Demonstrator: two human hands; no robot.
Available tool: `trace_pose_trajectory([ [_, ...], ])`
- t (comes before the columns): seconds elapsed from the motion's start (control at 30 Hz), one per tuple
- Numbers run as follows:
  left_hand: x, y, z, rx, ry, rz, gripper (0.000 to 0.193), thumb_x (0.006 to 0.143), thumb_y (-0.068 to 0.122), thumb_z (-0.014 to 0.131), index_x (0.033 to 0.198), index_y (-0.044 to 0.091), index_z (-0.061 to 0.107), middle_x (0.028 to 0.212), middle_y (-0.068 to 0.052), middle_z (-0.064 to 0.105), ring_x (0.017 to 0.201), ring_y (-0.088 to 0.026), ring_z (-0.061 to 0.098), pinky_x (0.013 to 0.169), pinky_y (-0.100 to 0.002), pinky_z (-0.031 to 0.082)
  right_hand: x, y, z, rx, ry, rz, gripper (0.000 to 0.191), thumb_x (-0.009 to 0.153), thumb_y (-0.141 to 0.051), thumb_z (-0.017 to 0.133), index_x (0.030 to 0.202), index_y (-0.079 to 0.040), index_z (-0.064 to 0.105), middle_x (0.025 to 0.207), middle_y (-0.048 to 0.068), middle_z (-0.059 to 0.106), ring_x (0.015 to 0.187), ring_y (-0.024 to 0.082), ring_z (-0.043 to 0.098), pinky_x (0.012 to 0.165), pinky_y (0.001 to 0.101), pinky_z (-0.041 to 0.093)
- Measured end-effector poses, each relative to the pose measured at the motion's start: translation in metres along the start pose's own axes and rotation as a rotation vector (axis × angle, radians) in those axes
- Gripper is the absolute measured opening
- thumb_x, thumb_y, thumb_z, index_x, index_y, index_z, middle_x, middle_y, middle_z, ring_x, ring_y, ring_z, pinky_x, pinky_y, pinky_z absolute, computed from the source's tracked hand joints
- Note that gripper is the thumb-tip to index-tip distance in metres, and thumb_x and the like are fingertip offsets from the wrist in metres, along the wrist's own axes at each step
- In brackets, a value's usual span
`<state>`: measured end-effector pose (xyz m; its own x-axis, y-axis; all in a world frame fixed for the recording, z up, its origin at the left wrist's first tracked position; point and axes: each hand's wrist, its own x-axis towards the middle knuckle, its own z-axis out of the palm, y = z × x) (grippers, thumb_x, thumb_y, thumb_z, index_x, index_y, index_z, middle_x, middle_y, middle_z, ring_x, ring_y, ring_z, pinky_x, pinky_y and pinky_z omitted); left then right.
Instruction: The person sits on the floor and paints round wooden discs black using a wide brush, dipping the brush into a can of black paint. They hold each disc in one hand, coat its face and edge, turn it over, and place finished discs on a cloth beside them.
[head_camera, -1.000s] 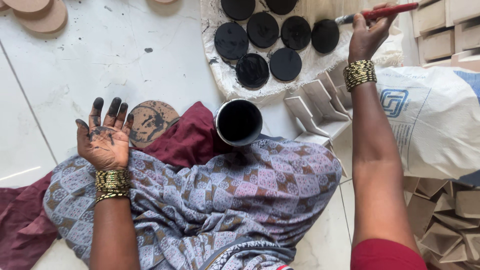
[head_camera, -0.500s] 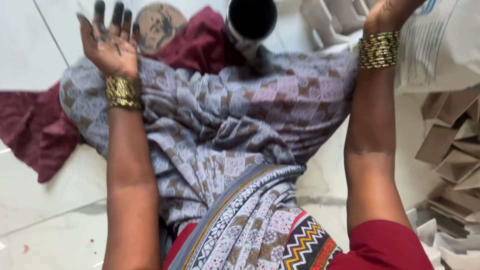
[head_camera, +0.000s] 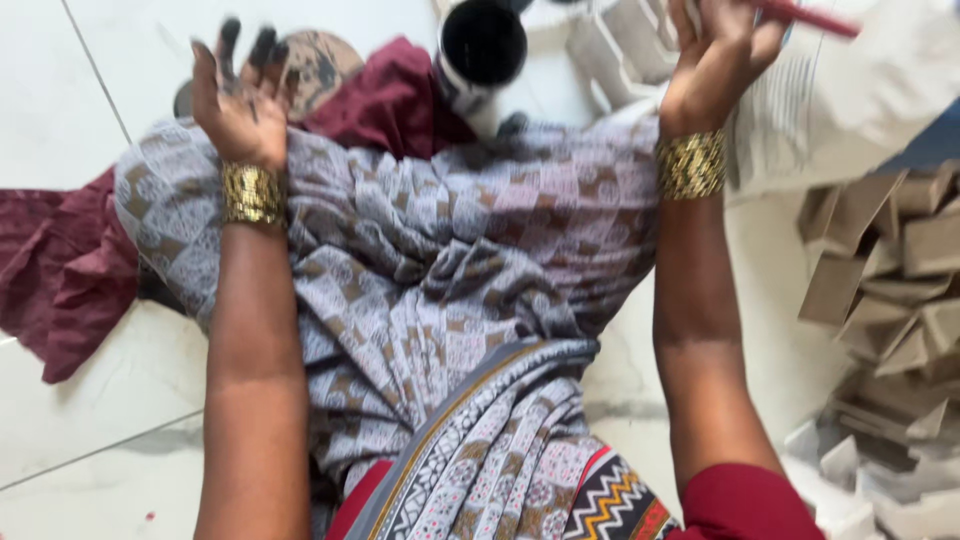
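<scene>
Up top, the right hand (head_camera: 718, 62) has its fingers pinched on a thin red-handled brush (head_camera: 812, 17); the left hand (head_camera: 238, 95) spreads paint-blackened fingers (head_camera: 230, 40) apart, empty, near a round black-filled paint can (head_camera: 482, 45).

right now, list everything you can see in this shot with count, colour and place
can: one, black inside, top centre, by the knee
round disc: one, tan smeared with black, top left, behind the left fingers
maroon cloth: one, dark red, on the floor at left, running under the lap
white sack: one, white with print, top right
cardboard pieces: many, brown, piled at right
pale folded pieces: several, grey-white, top centre right
floor: white tiles
patterned cloth: grey, draped over the lap
bangles: gold, a stack on each wrist
left hand: open, fingertips black, holding nothing
right hand: holding a red brush
</scene>
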<state>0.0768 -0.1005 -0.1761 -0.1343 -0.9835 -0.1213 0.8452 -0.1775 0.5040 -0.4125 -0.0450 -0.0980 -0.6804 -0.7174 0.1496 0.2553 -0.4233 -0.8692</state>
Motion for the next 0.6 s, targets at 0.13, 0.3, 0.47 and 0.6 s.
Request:
trace_pose_trajectory([
  [0.13, 0.002, 0.009, 0.006, -0.006, 0.102, 0.027, 0.070, 0.092, 0.056, 0.068, 0.144, 0.010, 0.055, 0.142, -0.020, 0.062, 0.130, -0.034, 0.060, 0.115, -0.050, 0.049, -0.012, 0.007, 0.043, -0.048, 0.005, 0.008, 0.040, 0.093, 0.006, 0.070, 0.121, -0.005, 0.045, 0.112, 0.016, 0.067, 0.101, 0.026, 0.074, 0.084, 0.0433, 0.071],
  [0.3, 0.018, 0.000, 0.001, 0.074, 0.156, -0.005, 0.071, 0.094, 0.057, 0.063, 0.146, 0.010, 0.052, 0.144, -0.021, 0.060, 0.132, -0.033, 0.059, 0.112, -0.047, 0.049, -0.039, 0.028, 0.072, -0.330, -0.220, -0.113, 0.037, 0.099, 0.006, 0.074, 0.122, -0.005, 0.047, 0.112, 0.014, 0.070, 0.101, 0.022, 0.071, 0.087, 0.0359, 0.069],
  [0.47, 0.038, -0.008, -0.011, 0.005, 0.096, -0.027, 0.069, 0.100, 0.054, 0.059, 0.151, 0.008, 0.047, 0.148, -0.022, 0.056, 0.137, -0.033, 0.056, 0.116, -0.048, 0.049, -0.056, 0.063, 0.081, -0.653, -0.524, -0.128, 0.039, 0.099, 0.009, 0.079, 0.118, -0.006, 0.047, 0.115, 0.011, 0.067, 0.106, 0.018, 0.071, 0.090, 0.0286, 0.063],
  [0.6, 0.043, -0.015, -0.021, 0.011, 0.069, -0.041, 0.070, 0.102, 0.054, 0.057, 0.153, 0.009, 0.045, 0.151, -0.022, 0.055, 0.140, -0.033, 0.055, 0.116, -0.047, 0.048, -0.063, 0.089, 0.090, -0.846, -0.645, -0.163, 0.034, 0.094, 0.006, 0.080, 0.109, -0.004, 0.052, 0.108, 0.012, 0.069, 0.102, 0.020, 0.074, 0.085, 0.0298, 0.065],
])
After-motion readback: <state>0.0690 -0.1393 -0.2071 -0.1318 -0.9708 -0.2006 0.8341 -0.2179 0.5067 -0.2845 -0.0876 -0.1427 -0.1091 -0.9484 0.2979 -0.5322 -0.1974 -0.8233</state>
